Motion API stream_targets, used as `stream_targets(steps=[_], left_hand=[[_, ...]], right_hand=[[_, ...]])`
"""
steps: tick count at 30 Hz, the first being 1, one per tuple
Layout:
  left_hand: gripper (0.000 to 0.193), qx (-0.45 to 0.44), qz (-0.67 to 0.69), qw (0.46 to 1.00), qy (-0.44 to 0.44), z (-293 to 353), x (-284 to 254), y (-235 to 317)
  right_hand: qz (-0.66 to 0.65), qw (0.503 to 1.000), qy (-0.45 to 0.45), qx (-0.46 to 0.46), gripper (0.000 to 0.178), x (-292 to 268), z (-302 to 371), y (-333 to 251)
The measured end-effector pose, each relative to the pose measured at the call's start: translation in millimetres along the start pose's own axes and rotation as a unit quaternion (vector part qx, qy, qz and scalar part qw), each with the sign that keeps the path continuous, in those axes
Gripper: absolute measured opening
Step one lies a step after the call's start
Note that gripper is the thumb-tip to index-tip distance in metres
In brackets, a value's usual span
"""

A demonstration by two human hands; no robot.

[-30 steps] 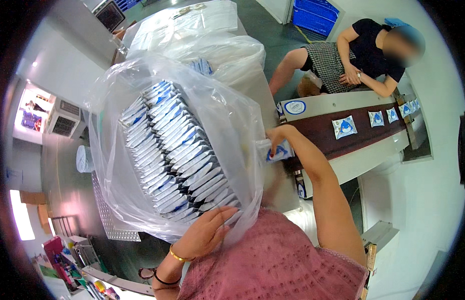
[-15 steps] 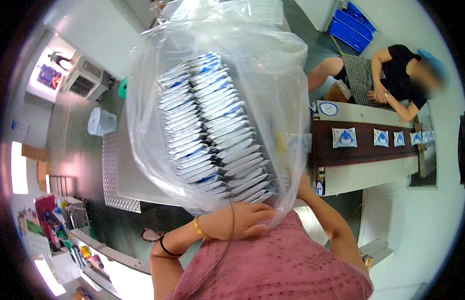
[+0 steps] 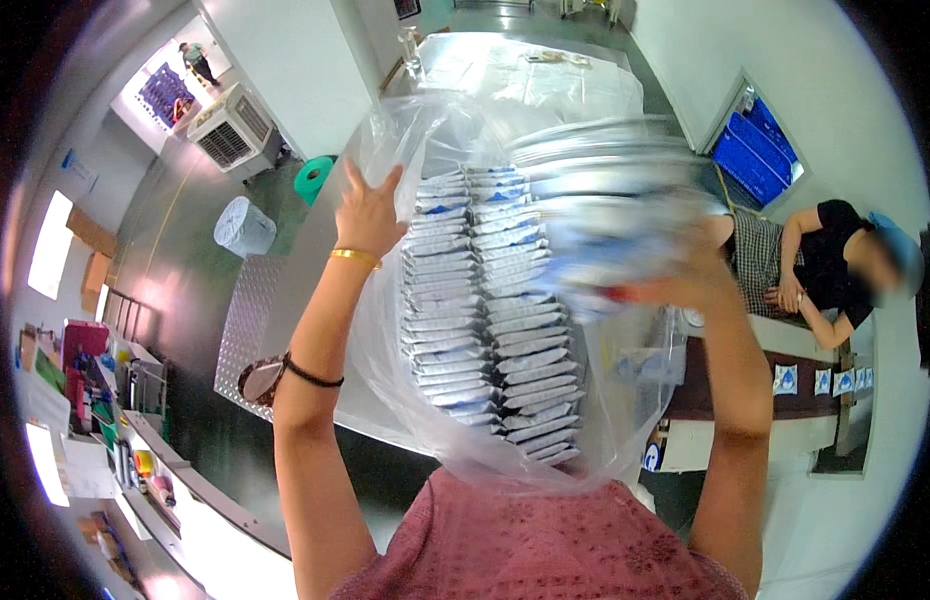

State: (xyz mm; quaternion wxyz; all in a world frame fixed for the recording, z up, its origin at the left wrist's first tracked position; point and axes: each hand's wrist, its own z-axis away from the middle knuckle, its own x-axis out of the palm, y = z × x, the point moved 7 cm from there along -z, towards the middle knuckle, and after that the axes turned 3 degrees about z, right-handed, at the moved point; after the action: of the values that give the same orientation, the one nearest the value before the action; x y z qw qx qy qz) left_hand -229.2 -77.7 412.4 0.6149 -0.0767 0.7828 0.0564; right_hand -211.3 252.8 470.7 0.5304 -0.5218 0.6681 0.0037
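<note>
A large clear plastic bag (image 3: 383, 345) lies wide-mouthed on the metal table, with two long rows of white-and-blue sealed packets (image 3: 445, 300) standing close together inside. My left hand (image 3: 370, 218) is at the bag's left side, its fingers spread, against or just over the film. Over the right side of the bag, my right hand (image 3: 690, 280) is smeared by motion. Blurred white-and-blue packets (image 3: 605, 255) move with it and appear gripped in its fingers; how many cannot be made out.
A dark conveyor belt (image 3: 715, 375) on the right carries spaced packets (image 3: 785, 379). A co-worker (image 3: 835, 270) sits beyond it, hands together. White sheeting (image 3: 525, 70) covers the table's far end. A bin (image 3: 247, 228), a green tub (image 3: 313, 180) and an air cooler (image 3: 230, 130) stand left.
My left hand has gone from the bag's near edge up to its left side and spread its fingers. My right hand has risen from the near right edge, with blurred packets. The view has shifted.
</note>
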Motion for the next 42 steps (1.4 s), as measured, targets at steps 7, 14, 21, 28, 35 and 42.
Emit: stream_targets(steps=[7, 14, 21, 28, 35, 42], left_hand=[[0.044, 0.103, 0.174, 0.972, 0.121, -23.6, 9.5, -20.9], [0.041, 0.037, 0.12, 0.99, 0.065, 1.1, -5.3, -43.2], [0.054, 0.23, 0.104, 0.966, 0.059, 38.9, -39.9, 74.1], [0.06, 0.37, 0.124, 0.898, -0.203, 160.7, -16.1, 140.9], [0.055, 0.399, 0.209, 0.847, -0.284, 229.6, -20.7, 184.9], [0.048, 0.356, 0.293, 0.851, -0.25, 239.9, -12.9, 202.8]], right_hand=[[0.177, 0.927, -0.324, 0.063, 0.1, 191.1, -152.4, 102.4], [0.212, 0.913, -0.347, 0.042, 0.131, 276.7, -197.1, 208.2], [0.207, 0.945, -0.252, -0.035, 0.109, 192.0, -143.9, 138.2], [0.004, 0.987, -0.162, -0.004, 0.07, 7.4, 33.5, 72.5], [0.055, 0.918, -0.116, 0.376, 0.046, -41.1, 300.4, 230.0], [0.35, 0.809, -0.206, 0.425, 0.04, -57.7, 432.1, 332.5]])
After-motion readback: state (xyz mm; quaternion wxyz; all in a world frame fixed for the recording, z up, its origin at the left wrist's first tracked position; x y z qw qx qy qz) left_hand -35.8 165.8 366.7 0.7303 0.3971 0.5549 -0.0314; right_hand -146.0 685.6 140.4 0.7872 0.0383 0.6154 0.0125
